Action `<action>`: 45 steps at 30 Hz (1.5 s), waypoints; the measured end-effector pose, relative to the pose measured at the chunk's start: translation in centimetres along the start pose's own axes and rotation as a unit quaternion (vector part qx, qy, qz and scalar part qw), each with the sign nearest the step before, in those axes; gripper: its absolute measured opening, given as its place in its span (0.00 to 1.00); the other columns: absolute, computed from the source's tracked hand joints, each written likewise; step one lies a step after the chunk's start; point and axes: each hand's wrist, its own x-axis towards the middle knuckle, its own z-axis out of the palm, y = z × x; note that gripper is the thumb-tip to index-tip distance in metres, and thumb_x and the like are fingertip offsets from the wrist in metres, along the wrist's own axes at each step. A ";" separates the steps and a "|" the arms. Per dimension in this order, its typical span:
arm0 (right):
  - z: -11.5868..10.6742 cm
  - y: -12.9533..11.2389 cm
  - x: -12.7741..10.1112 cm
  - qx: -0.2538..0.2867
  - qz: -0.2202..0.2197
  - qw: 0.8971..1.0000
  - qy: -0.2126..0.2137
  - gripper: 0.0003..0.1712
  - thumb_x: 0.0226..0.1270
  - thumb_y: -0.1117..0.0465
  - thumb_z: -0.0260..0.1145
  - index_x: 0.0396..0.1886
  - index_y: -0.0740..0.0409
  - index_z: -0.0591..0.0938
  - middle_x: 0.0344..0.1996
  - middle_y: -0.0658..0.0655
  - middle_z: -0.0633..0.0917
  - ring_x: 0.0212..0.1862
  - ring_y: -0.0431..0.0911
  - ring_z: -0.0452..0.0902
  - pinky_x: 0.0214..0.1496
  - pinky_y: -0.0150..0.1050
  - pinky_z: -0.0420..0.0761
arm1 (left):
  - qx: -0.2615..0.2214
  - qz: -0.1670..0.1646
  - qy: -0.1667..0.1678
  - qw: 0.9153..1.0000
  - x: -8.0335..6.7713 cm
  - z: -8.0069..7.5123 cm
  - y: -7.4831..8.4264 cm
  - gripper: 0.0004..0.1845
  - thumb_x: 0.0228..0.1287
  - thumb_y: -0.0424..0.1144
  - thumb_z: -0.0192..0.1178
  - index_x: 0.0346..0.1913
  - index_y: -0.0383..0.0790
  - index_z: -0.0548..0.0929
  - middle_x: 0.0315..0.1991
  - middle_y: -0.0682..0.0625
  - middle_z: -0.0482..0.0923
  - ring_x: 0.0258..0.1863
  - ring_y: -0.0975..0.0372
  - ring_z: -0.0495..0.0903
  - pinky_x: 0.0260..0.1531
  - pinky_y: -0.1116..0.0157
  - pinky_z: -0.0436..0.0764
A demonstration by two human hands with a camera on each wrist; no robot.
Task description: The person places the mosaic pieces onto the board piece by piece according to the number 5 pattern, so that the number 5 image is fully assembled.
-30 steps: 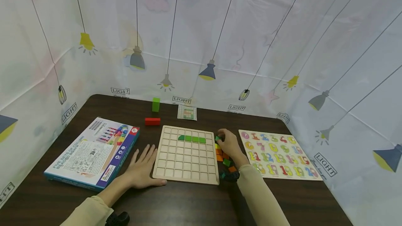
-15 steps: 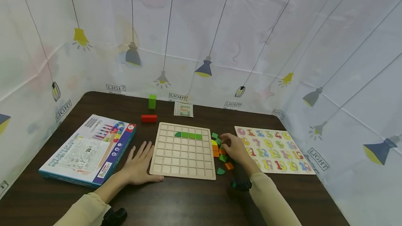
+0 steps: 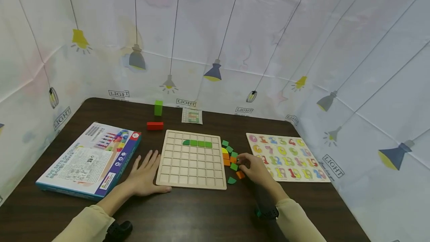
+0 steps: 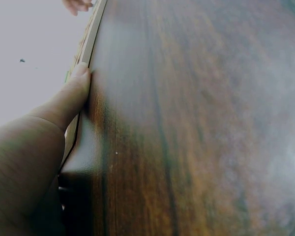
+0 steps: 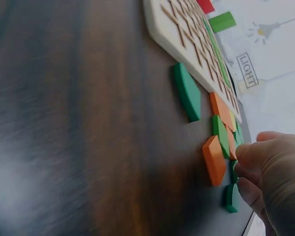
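A wooden grid board lies on the dark table, with a row of green tiles in its second row. My left hand rests flat and open on the table, its thumb against the board's front left edge. To the right of the board lie loose green, orange and yellow tiles. My right hand is curled over this pile. Its fingertips pinch a small green tile next to an orange tile. A green curved tile lies apart from the hand.
A blue game box lies left of my left hand. A number puzzle board sits at the right. At the back are a red block, an upright green block and a pattern card. White curtain walls enclose the table.
My right hand has drawn back from the far end of the tile pile toward me, into its middle. The left hand has stayed flat beside the board.
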 end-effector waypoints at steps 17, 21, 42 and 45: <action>-0.7 0.0 -3.0 -0.018 -0.069 0.997 -0.044 0.18 0.53 0.76 0.67 0.44 0.62 0.79 0.39 0.55 0.81 0.39 0.46 0.79 0.40 0.39 0.80 | -0.009 0.003 -0.001 1.000 -0.5 -1.0 1.0 0.64 0.45 0.75 0.58 0.72 0.27 0.50 0.73 0.33 0.42 0.71 0.42 0.38 0.63 0.40 0.34; -0.7 0.0 -3.2 -0.005 -0.057 0.997 -0.049 0.17 0.55 0.74 0.67 0.45 0.61 0.79 0.41 0.55 0.81 0.41 0.45 0.79 0.41 0.40 0.80 | 0.000 0.002 -0.003 1.000 -0.2 -0.5 0.5 0.65 0.45 0.77 0.55 0.73 0.29 0.49 0.74 0.35 0.41 0.72 0.44 0.37 0.63 0.41 0.33; -0.3 0.2 -2.4 0.048 0.013 0.999 -0.023 0.14 0.56 0.68 0.71 0.43 0.57 0.80 0.38 0.50 0.83 0.38 0.43 0.79 0.40 0.39 0.80 | -0.004 -0.002 -0.006 1.000 -0.1 -0.5 0.4 0.68 0.41 0.80 0.53 0.73 0.30 0.47 0.74 0.36 0.40 0.72 0.45 0.35 0.64 0.42 0.31; 0.3 -0.2 -1.9 0.052 0.001 0.999 -0.001 0.16 0.55 0.69 0.71 0.43 0.59 0.80 0.38 0.51 0.83 0.38 0.43 0.80 0.40 0.37 0.81 | -0.004 -0.001 -0.008 1.000 -0.2 -0.8 0.6 0.67 0.42 0.79 0.53 0.73 0.30 0.48 0.74 0.35 0.41 0.72 0.45 0.36 0.64 0.41 0.33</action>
